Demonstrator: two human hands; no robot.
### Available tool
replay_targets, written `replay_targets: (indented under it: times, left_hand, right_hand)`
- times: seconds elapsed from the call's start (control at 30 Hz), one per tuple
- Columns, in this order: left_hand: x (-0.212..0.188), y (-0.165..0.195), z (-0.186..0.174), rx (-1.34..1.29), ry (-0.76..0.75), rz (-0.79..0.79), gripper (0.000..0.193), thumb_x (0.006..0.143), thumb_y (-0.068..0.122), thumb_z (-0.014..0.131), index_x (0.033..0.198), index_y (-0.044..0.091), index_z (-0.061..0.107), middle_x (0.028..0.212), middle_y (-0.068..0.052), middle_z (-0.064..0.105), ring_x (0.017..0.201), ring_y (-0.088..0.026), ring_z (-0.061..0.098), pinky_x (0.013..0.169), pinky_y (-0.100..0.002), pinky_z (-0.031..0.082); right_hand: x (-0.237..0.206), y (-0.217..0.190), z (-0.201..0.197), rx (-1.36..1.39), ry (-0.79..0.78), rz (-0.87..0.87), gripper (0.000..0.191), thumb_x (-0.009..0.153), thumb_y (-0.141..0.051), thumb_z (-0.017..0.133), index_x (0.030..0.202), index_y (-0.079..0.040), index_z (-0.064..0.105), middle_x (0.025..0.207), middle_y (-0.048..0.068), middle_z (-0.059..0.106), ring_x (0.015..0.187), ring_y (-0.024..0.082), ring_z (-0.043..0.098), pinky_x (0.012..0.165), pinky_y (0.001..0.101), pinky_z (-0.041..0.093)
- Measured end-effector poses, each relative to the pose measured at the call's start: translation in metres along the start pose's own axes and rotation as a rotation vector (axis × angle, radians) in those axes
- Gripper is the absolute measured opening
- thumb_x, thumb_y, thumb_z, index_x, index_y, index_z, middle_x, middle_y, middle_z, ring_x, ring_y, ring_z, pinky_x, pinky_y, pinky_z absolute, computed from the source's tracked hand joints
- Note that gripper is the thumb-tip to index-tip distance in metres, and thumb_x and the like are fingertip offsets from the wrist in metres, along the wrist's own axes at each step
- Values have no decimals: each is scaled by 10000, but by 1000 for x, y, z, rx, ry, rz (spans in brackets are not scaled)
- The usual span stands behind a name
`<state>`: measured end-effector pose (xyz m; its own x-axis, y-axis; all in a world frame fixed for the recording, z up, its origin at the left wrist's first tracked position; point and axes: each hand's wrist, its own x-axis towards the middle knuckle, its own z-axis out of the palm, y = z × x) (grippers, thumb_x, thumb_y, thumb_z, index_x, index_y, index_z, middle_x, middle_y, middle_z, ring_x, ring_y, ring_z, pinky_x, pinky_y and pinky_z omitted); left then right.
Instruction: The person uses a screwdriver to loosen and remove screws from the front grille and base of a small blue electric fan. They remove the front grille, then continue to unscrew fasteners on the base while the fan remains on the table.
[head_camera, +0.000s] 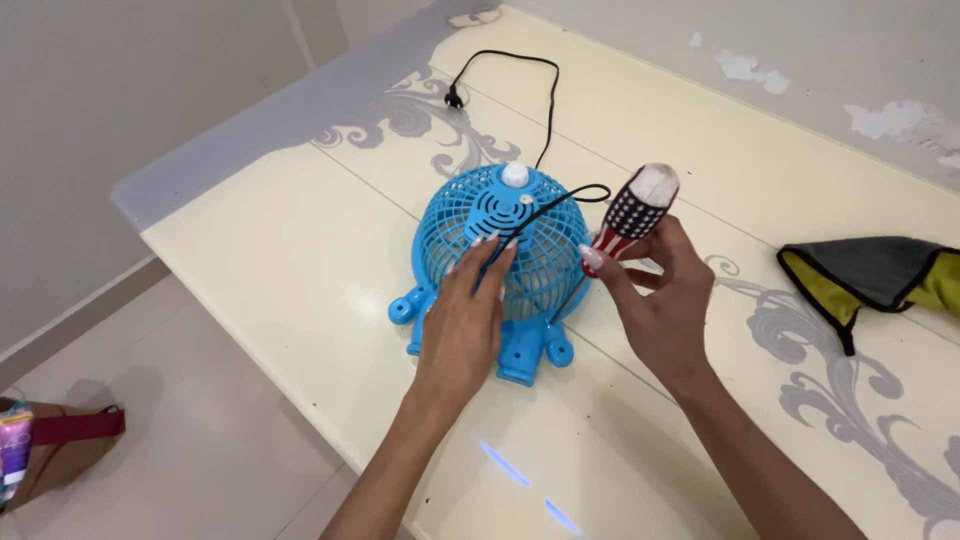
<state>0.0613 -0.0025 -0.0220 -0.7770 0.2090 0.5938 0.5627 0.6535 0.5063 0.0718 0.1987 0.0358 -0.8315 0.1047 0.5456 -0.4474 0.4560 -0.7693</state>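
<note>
I see the blue fan (500, 265) lying grille-down near the middle of the cream table (300, 260), closer to its front edge, its black cord (548, 95) trailing to the far edge. My left hand (462, 325) lies flat and open on the rear housing, steadying it. My right hand (655, 300) grips a screwdriver (632, 215) by its patterned handle, beside the fan. The housing looks whole; I judge no disassembly has begun. A grey-and-yellow cloth (880, 275) lies toward the right edge.
</note>
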Motion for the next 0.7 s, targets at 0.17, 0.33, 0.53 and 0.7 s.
replay_targets:
  times: [0.17,0.33,0.53,0.7]
  left_hand:
    - [1,0,-1,-3,-23,1,596,897,-31,585,1474,96,504,1496,-151,516,1380,-368,500,1102,-462,437]
    - [2,-1,-3,28,-36,46,560,932,-5,576,1480,78,499,1469,-169,524,1377,-372,496,1127,-517,381]
    - [2,0,-5,-21,-25,50,534,945,10,562,1473,72,503,1461,-179,530,1371,-376,509,1119,-506,401]
    - [3,0,-2,-4,-17,40,510,950,7,561,1454,74,516,1454,-184,536,1345,-371,524,1109,-508,401]
  right_hand:
    - [-4,6,4,-55,-114,-59,312,904,-141,802,1148,-19,650,1022,59,761,945,125,743,845,316,638]
    - [3,11,0,-144,-177,-210,287,871,-133,832,1106,-32,701,1016,81,745,946,172,734,888,321,581]
    - [3,4,-3,-128,-209,-148,299,873,-130,827,1119,-23,694,1011,91,738,949,177,709,879,333,550]
    - [-4,-9,16,201,-132,-50,448,948,-89,726,1323,-15,493,1193,56,677,1110,128,654,973,310,531]
